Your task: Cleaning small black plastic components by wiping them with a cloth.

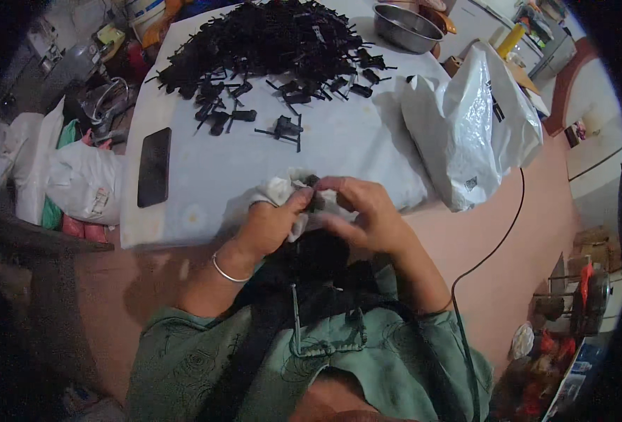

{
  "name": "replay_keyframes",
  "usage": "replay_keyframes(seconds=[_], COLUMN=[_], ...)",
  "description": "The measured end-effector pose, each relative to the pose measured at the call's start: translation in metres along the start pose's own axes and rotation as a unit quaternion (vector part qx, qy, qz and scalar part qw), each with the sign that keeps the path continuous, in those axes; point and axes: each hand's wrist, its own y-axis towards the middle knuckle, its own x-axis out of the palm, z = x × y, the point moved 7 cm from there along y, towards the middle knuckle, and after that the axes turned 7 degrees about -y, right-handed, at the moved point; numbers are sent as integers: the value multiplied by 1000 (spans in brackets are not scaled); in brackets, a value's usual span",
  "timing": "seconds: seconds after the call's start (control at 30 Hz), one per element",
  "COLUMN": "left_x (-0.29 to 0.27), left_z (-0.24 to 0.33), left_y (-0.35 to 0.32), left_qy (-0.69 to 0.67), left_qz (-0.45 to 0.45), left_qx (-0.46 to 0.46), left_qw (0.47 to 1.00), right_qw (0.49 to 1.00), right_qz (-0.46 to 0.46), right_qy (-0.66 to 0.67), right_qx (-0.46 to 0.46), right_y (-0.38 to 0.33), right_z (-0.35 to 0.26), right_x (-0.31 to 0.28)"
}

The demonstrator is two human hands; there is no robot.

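Observation:
In front of my body, at the table's near edge, my left hand (277, 219) is closed on a crumpled white cloth (280, 188) and a small dark piece (316, 202), its thumb pressed against the piece. My right hand (364, 208) curls in from the other side. Its index fingertip touches the top of the dark piece and its thumb, slightly blurred, lies near the lower end. The piece's exact form is mostly covered by fingers. Beyond my hands, a single black plastic part with thin prongs (287, 128) lies apart from a large heap of similar black parts (261, 49).
A black phone (154, 167) lies at the left of the pale-covered table (205, 162). On the right stands a white plastic bag (465, 126), with a metal bowl (408, 28) behind it. A black cable (494, 246) runs down the right side. White sacks (82, 179) sit at far left.

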Motion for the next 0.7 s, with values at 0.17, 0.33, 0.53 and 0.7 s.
replay_keyframes(seconds=[0.17,0.33,0.53,0.7], left_x=[19,16,16,29], left_z=[28,25,31,47], left_y=[-14,-23,-22,-29], left_qy=[82,141,207,433], left_qz=[-39,-53,-12,-1], left_qx=[-10,13,130,241], left_qw=[996,989,970,868], right_qw=[984,969,988,951], right_qz=[109,57,3,18], right_qy=[-109,111,82,221], right_qx=[94,214,131,215], right_y=[-10,-15,-19,-25], right_z=[13,39,29,39], right_x=[8,26,34,50])
